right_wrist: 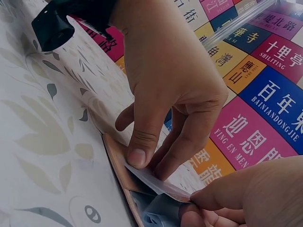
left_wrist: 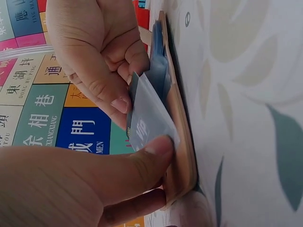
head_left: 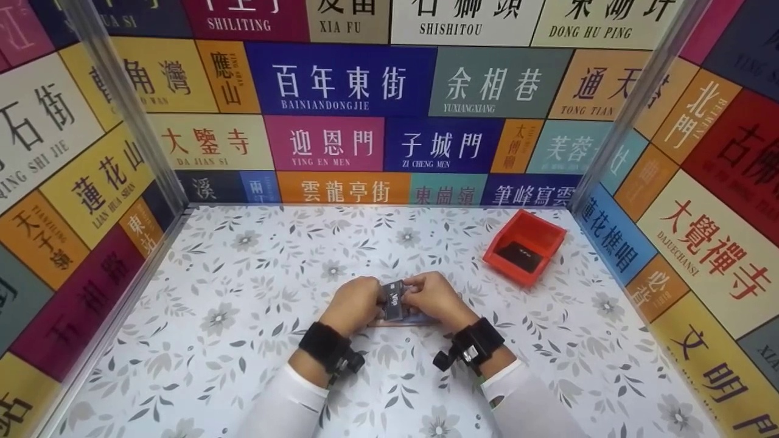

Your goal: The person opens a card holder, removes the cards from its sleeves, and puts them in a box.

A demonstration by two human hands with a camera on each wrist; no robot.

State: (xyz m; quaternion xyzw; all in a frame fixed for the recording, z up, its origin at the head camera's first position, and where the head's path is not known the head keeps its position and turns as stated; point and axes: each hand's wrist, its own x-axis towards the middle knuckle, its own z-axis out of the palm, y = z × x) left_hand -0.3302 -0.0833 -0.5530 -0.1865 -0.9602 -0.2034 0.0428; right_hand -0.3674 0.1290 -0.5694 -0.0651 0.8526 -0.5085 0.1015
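Both our hands on one card

Our left hand [head_left: 352, 304] and right hand [head_left: 433, 298] pinch a grey card [head_left: 394, 296] — over a tan wallet [left_wrist: 182, 142] on the table [head_left: 243, 292]; red bin [head_left: 524, 246] nearby.

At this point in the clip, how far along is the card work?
In hand: both hands, left and right, pinch a grey VIP card at the slots of a tan card holder lying on the table. It is not seated yet. Another dark card is left in the red bin.
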